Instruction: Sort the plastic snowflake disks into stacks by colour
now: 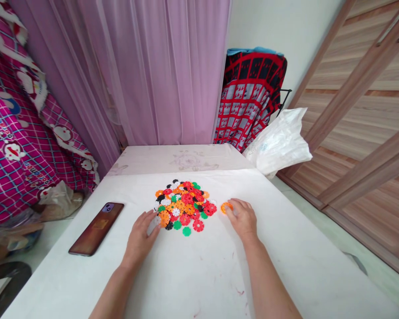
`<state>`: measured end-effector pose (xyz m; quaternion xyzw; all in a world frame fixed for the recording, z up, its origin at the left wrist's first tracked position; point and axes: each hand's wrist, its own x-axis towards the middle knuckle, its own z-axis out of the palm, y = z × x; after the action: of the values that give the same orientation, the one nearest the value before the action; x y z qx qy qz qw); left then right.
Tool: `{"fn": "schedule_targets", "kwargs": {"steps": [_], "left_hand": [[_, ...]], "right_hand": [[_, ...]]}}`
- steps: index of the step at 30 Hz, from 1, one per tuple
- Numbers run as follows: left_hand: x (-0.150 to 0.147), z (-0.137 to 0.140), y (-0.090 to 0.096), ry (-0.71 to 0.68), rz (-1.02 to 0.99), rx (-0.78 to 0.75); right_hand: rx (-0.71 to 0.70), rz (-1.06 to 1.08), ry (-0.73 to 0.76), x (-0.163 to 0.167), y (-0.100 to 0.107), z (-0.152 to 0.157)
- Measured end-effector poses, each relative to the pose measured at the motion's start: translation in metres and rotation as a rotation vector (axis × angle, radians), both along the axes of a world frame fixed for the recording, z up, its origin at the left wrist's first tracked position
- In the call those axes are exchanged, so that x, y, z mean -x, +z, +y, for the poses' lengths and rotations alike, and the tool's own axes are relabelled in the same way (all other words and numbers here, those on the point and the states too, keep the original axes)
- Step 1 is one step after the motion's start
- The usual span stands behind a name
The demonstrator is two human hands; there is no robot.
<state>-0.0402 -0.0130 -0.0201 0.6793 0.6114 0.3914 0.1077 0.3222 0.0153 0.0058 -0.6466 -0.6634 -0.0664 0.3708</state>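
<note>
A pile of small notched plastic discs (186, 201) in red, orange, green, black and white lies on the white-covered table. At the pile's left edge is my left hand (142, 231), its thumb and fingers curved and apart. Its fingertips reach a white disc and an orange disc (164, 217), and I see nothing gripped. To the right of the pile, my right hand (243, 219) has thumb and fingers closed on an orange disc (225, 207), apart from the heap. The fingers partly cover that disc.
A brown phone (97, 229) lies face down on the table's left side. Beyond the far right edge stands a white plastic bag (279, 144). Purple curtains (166, 75) hang behind the table, and wooden cabinet doors (362, 119) rise at the right.
</note>
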Motion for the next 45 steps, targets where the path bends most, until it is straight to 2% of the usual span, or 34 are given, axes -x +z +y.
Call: {"fn": "schedule_targets", "kwargs": {"steps": [3,5,8,11,16,25,28,31,34,36,40,42,45], "left_hand": [[0.0,-0.007,0.003,-0.021,0.134,0.061],[-0.002,-0.011,0.008,-0.02,0.184,0.108],[-0.006,-0.013,0.015,0.012,0.179,0.096],[-0.008,-0.013,0.019,0.009,0.146,0.051],[-0.007,-0.013,0.021,0.021,0.136,0.038],[-0.008,-0.014,0.023,0.011,0.145,0.026],[-0.007,-0.015,0.022,-0.001,0.15,0.027],[-0.006,-0.014,0.021,-0.007,0.153,0.024],[-0.006,-0.013,0.019,-0.009,0.156,0.014],[-0.006,-0.013,0.017,-0.008,0.172,0.001],[-0.005,-0.012,0.014,-0.001,0.215,-0.009],[-0.004,-0.012,0.012,0.006,0.221,-0.016],[-0.001,-0.011,0.009,0.006,0.219,-0.034]], "right_hand": [[-0.093,0.053,0.048,0.021,0.007,-0.004],[-0.102,0.05,0.16,0.051,0.014,-0.009],[-0.023,-0.025,0.428,0.107,0.021,-0.017],[0.101,-0.126,0.568,0.155,0.024,-0.018],[0.237,-0.253,0.487,0.188,0.022,-0.013],[0.256,-0.321,0.433,0.199,0.02,-0.011],[0.218,-0.298,0.42,0.193,0.017,-0.01],[0.143,-0.238,0.382,0.169,0.015,-0.008],[0.075,-0.152,0.292,0.121,0.015,-0.005],[0.054,-0.085,0.166,0.079,0.016,-0.004],[0.103,0.05,-0.113,0.004,0.013,-0.001],[0.148,0.089,-0.143,-0.015,0.009,0.001],[0.206,0.098,-0.121,-0.022,0.003,0.002]]}}
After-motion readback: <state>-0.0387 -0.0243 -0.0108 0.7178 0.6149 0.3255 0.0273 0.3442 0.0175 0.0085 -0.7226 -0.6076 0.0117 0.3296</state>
